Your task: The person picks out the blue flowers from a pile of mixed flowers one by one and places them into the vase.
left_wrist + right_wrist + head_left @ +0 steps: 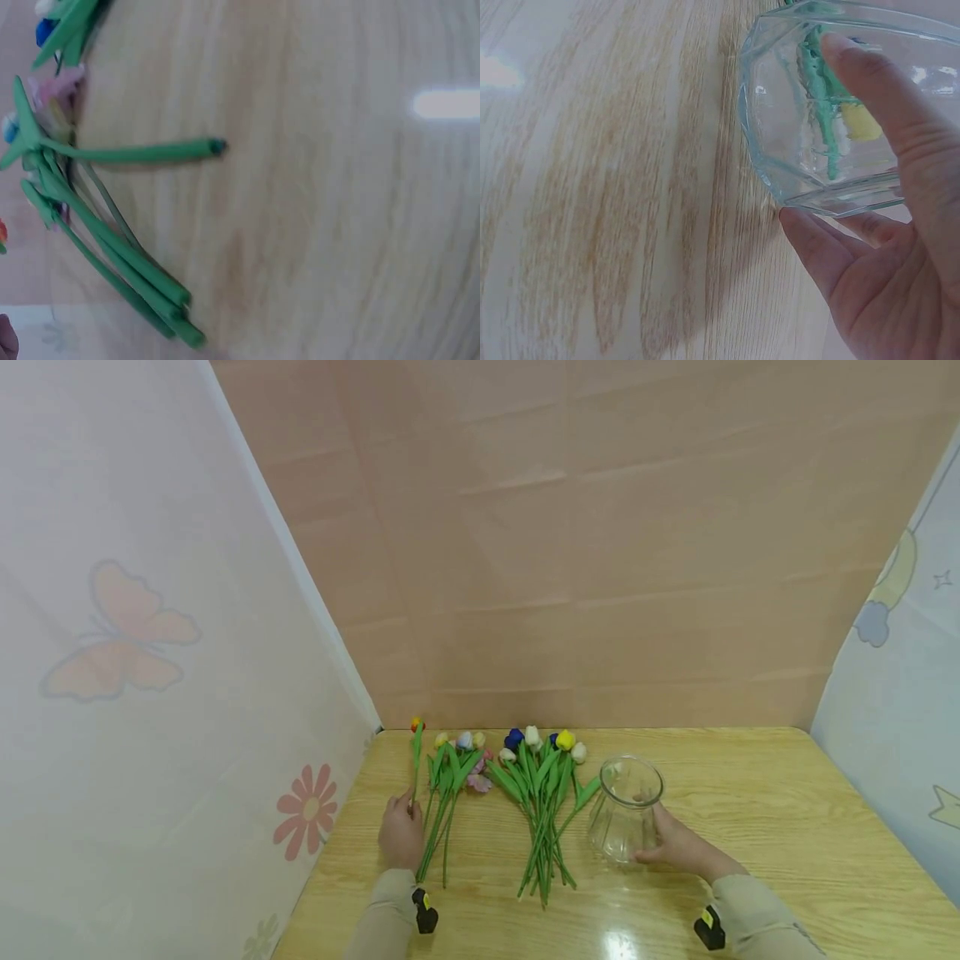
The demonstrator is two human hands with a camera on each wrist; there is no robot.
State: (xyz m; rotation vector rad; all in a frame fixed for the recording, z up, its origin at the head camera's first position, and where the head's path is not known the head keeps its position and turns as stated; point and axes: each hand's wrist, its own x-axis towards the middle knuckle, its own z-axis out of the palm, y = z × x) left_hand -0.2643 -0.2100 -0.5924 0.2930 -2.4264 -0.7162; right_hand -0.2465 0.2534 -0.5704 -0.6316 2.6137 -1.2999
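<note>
At the left of the table in the head view, my left hand [401,835] pinches the stem of a red-and-orange tulip [417,725], its bloom pointing away from me. Just right of that hand lies a small bunch of artificial flowers [447,777] with yellow, pale blue and pink blooms; their cut stems [127,262] fill the left wrist view's lower left. My right hand [671,843] grips a clear glass vase [622,835] by its side, thumb and fingers spread around it. In the right wrist view, green stems show through the vase's faceted glass [780,112].
A larger bunch of tulips [543,802] with blue, white and yellow blooms lies mid-table, one leaf reaching toward the vase. The wooden table [750,793] ends at a brown backdrop [600,610]. A printed white curtain [187,760] borders the left side.
</note>
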